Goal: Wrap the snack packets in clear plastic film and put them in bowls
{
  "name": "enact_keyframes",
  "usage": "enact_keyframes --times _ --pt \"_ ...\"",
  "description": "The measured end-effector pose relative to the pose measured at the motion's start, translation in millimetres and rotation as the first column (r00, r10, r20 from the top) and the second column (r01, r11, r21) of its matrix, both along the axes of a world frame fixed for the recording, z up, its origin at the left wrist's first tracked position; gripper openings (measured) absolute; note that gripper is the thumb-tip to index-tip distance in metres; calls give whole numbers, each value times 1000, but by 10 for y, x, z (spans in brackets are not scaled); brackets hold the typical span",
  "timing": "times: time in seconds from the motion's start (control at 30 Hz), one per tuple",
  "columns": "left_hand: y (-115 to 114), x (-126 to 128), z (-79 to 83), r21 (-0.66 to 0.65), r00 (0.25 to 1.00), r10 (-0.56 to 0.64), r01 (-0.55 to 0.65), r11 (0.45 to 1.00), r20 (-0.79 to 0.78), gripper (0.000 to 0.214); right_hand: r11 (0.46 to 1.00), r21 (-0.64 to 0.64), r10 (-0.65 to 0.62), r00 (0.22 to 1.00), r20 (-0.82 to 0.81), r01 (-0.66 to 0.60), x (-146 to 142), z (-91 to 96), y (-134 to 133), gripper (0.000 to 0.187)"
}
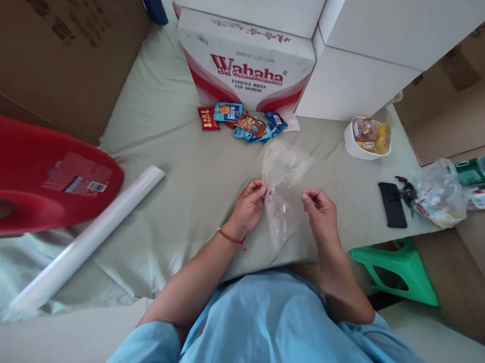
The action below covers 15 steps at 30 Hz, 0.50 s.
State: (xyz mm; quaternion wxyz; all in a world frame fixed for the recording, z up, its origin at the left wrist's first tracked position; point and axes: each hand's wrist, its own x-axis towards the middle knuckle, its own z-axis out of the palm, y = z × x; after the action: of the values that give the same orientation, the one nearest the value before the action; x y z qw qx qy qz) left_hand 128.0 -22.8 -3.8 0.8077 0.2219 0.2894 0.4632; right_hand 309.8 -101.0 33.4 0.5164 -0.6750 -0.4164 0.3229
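Note:
A clear plastic bag (285, 162) is gathered at its middle, its two ends fanning out above and below the pinch. My left hand (250, 204) closes thumb and fingers on that gathered part. To the right of the bag, my right hand (321, 208) is curled with thumb and forefinger pressed together; whatever may be between them is too small to tell. Beyond the bag lie several small snack packets (252, 124) in red, blue and brown wrappers.
Behind the packets stands a Wahaha water carton (249, 67) beside white boxes (359, 79). On the left are a roll of clear film (91, 238) and a red plastic container (41, 174). A white bowl of packaged food (365, 148), black phone (392, 205) and green stool (397, 270) are right.

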Motion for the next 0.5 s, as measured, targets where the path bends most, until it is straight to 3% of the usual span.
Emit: enact_keyframes --times 0.1,0.2,0.33,0.5 --pt "-1 -34 50 -36 990 -85 89 995 110 20 989 3 -149 981 -124 151 216 -72 10 37" --pt "-5 -58 67 -63 976 -146 158 985 159 11 983 -43 -184 931 -316 179 303 -144 8 44" --pt "-13 -76 53 -106 964 -199 219 970 175 5 999 -26 -54 837 -544 48 261 -165 -3 42" --pt "-31 -64 42 -111 968 -229 239 965 101 9 990 -55 62 764 -642 -127 207 -79 -11 47"
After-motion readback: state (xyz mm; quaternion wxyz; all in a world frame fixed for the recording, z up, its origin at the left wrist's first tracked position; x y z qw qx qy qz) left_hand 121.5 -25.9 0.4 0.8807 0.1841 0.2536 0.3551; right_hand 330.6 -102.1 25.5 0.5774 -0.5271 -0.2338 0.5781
